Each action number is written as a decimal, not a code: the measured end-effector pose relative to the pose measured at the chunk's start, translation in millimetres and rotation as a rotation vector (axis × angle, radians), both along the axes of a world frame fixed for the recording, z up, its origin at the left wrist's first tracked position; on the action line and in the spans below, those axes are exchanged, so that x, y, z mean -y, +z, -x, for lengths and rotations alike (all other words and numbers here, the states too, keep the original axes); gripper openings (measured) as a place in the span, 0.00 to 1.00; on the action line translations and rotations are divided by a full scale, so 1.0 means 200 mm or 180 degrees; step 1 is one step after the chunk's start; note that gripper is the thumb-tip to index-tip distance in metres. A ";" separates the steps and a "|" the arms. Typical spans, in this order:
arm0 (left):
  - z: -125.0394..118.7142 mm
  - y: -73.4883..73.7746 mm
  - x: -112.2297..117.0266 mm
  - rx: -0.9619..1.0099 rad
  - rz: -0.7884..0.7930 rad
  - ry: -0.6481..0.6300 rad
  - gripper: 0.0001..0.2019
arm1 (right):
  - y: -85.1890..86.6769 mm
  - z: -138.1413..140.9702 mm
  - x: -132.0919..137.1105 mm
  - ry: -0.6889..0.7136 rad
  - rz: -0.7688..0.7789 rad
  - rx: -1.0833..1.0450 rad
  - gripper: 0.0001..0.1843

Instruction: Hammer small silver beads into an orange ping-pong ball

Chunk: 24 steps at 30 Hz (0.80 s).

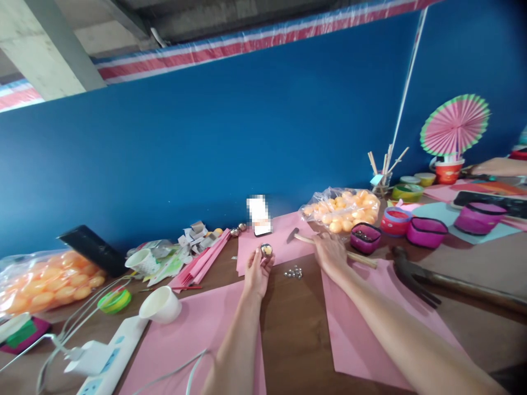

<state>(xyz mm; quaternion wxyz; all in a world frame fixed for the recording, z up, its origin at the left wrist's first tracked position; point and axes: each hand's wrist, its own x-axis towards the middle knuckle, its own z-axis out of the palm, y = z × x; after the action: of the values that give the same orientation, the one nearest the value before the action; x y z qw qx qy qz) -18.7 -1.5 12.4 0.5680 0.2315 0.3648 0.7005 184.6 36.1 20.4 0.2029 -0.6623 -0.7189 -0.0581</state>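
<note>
My left hand [258, 272] holds a small ball [267, 250] between its fingertips, above pink paper. The ball is mostly shiny silver, with a pale yellow patch facing me. My right hand [330, 253] is closed over the wooden handle of a small hammer [303, 238], whose dark head points left over the pink paper [284, 226]. On the brown table between my hands lies a little heap of shiny metal studs [293, 272]. A purple tub [365, 238] with small dark pieces inside stands just right of my right hand.
Bags of orange balls [341, 209] lie at the back and far left. A large claw hammer [415, 277] rests at right, below purple tubs [426, 231]. At left are a white cup [160, 305], a power strip [117, 351] and cables. Another person's arm [500, 167] shows far right.
</note>
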 end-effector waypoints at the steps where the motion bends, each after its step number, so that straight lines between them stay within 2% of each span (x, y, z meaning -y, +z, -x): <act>1: 0.00 0.00 0.00 0.0009 0.0017 -0.0042 0.12 | 0.01 0.01 0.01 0.0095 -0.0091 -0.0068 0.15; 3: -0.01 0.01 0.01 0.0027 0.0063 -0.0103 0.12 | 0.03 0.02 0.03 0.0527 -0.0286 -0.0260 0.16; 5: -0.02 0.02 0.01 0.0032 0.0088 -0.0132 0.11 | 0.04 0.04 0.05 0.1292 -0.0320 -0.0461 0.15; 7: -0.02 0.02 0.01 0.0010 0.0094 -0.0146 0.11 | 0.03 0.06 0.07 0.2013 -0.0123 -0.0603 0.13; 9: -0.02 0.02 0.01 -0.0014 0.0093 -0.0157 0.10 | 0.01 0.07 0.07 0.2353 0.0107 -0.0712 0.12; 14: -0.02 0.00 0.01 0.0003 0.0088 -0.0165 0.11 | -0.03 0.07 0.05 0.2386 0.0290 -0.1005 0.10; 24: -0.02 0.00 0.01 0.0000 0.0087 -0.0169 0.14 | -0.02 0.06 0.06 0.2450 0.0498 -0.0951 0.10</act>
<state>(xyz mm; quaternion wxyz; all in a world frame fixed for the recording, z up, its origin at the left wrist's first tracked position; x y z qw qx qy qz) -14.7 -3.1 11.5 0.5895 0.2334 0.3681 0.6801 171.9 24.8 17.4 0.2610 -0.3599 -0.8788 0.1735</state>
